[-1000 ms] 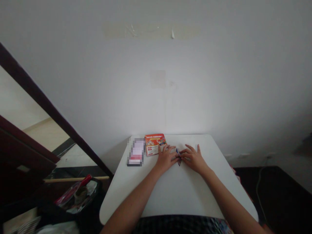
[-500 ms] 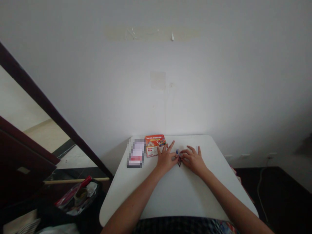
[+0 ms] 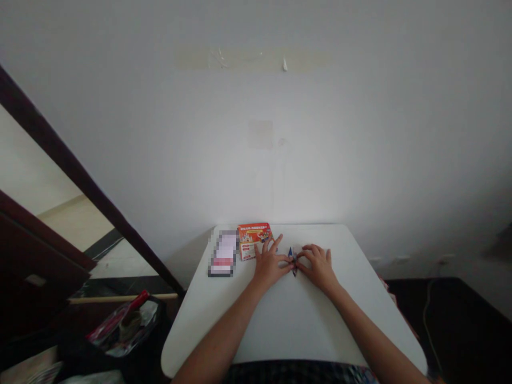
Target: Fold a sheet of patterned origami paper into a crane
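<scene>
Between my two hands is a small folded paper (image 3: 290, 252), dark and patterned with a pointed blue tip facing the wall. My left hand (image 3: 269, 266) pinches it from the left with thumb and forefinger, the other fingers fanned out. From the right, my right hand (image 3: 320, 268) pinches the same paper, its remaining fingers raised. Much of the paper is hidden by my fingertips. Just behind my left hand lies a red and white printed leaflet or packet (image 3: 254, 233), partly covered by the fingers.
A phone (image 3: 224, 255), its screen blurred, lies at the left of the white table (image 3: 296, 325). The wall (image 3: 304, 176) stands directly behind the table. On the floor at left is a bag (image 3: 128, 325) of odds and ends, beside a dark wooden frame (image 3: 100, 197).
My fingers have shifted slightly around the paper, and more of its blue tip shows. The right hand's raised fingers have drawn closer together. The whole view has tilted a little.
</scene>
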Demonstrator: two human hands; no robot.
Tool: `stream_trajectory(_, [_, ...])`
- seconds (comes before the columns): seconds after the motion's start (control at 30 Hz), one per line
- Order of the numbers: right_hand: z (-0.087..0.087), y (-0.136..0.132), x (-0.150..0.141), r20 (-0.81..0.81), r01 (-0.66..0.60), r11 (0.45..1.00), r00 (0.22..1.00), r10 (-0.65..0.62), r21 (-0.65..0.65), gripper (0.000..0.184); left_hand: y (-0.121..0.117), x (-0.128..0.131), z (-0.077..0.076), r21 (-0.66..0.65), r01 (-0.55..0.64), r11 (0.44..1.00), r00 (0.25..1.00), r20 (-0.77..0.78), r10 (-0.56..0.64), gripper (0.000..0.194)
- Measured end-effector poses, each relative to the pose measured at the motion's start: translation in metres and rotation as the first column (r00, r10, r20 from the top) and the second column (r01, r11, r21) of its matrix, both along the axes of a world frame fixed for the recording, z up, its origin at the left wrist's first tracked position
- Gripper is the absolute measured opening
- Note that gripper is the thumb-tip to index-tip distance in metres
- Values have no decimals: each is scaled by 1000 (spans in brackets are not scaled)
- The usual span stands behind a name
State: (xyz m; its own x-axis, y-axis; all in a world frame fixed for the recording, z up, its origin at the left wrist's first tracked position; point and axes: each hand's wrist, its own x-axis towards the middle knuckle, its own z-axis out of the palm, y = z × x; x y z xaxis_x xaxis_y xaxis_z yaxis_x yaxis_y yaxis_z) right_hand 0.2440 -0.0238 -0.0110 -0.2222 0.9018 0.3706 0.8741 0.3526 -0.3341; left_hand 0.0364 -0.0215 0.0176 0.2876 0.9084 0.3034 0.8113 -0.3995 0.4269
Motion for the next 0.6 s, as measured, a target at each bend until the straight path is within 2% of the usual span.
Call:
stream_trajectory(0.17, [-14,7,2,16,62,996,998,-63,61,41,1,-1,-3,11,13,1000,1000,-26,-13,28])
stream_trajectory(0.3, [-17,20,2,18,79,997,997,-78,-11,46,3,-2,-6,18,3,1000,1000,-30,-3,42])
stream_trajectory(0.43, [-9,36,-1,-126,67,990,989,-82,-124,27,5,0,-8,-5,-62,998,998,-27,61,51])
stream_trajectory(0.6, [-4,39,-10,-272,84,992,956,-107,-97,18,8,2,-11,-2,-90,996,996,-14,90,56])
